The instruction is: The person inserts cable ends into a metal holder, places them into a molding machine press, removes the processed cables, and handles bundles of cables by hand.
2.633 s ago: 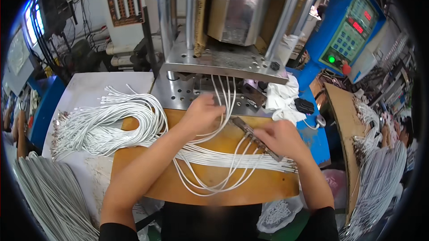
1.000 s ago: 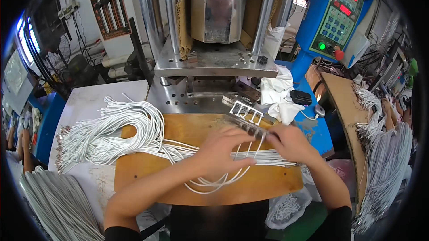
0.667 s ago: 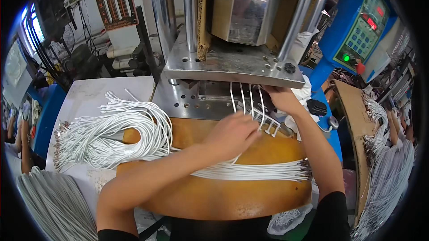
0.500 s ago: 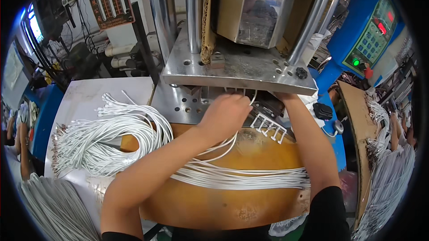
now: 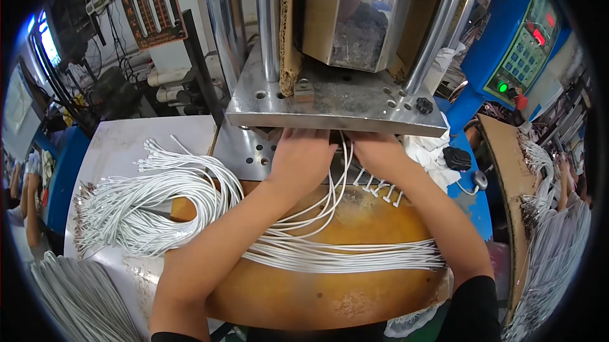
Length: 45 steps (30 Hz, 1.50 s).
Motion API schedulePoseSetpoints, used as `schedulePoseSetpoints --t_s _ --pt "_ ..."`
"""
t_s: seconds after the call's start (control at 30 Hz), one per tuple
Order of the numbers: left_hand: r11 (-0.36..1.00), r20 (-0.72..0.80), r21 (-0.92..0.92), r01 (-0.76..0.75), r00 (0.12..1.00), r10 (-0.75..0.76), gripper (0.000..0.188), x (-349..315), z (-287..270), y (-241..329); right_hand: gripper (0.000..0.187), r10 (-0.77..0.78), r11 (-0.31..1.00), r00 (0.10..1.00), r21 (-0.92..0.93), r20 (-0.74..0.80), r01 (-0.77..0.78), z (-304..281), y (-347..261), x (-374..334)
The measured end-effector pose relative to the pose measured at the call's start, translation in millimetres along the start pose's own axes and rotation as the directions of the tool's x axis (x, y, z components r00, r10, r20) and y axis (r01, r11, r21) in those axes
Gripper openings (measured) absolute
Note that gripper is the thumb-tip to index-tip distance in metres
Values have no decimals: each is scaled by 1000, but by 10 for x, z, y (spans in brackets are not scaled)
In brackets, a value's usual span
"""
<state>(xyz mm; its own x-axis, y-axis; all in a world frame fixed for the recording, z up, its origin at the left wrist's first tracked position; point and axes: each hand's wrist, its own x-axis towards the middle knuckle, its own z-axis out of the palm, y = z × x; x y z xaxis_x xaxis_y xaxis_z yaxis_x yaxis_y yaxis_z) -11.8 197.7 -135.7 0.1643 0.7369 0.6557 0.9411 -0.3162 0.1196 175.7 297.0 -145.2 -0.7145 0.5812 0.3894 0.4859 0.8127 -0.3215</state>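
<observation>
White cables [image 5: 348, 159] separate left hand [image 5: 303, 159] and right hand [image 5: 379, 155], both stretched forward.

Nearer than the left hand [image 5: 304, 159], white cables [image 5: 355, 257] cross the brown table [image 5: 279, 301], a branched white piece [image 5: 379, 187] apparently beside the right hand [image 5: 379, 156].

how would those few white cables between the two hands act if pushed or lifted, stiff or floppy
The white cables would probably flex easily, since they sweep in loose curves from under the steel plate toward the wooden board. Being few and thin, they look light. Their rounded strands may slide against each other.
</observation>
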Motion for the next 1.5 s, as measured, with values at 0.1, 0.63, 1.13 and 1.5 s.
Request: schedulePoseSetpoints --t_s 0.1,0.63,1.13,1.5 --pt "1000 35 -11 1 999 0 34 32 17 10 30 -153 976 986 -145 71 162 -36 -68 101" --pt "970 364 -235 -66 919 151 47 -614 -1013 448 51 -133 990 989 -42 60 136 -452 -1006 -861" --pt "985 678 50 -167 729 89 61 -2048 -1869 563 64 30 952 923 -293 383 90 -794 -1481 -2529" --pt "990 619 23 -142 779 97 63 -2046 -1856 562 71 65 967 941 -253 332 22 -819 -1525 -2520"
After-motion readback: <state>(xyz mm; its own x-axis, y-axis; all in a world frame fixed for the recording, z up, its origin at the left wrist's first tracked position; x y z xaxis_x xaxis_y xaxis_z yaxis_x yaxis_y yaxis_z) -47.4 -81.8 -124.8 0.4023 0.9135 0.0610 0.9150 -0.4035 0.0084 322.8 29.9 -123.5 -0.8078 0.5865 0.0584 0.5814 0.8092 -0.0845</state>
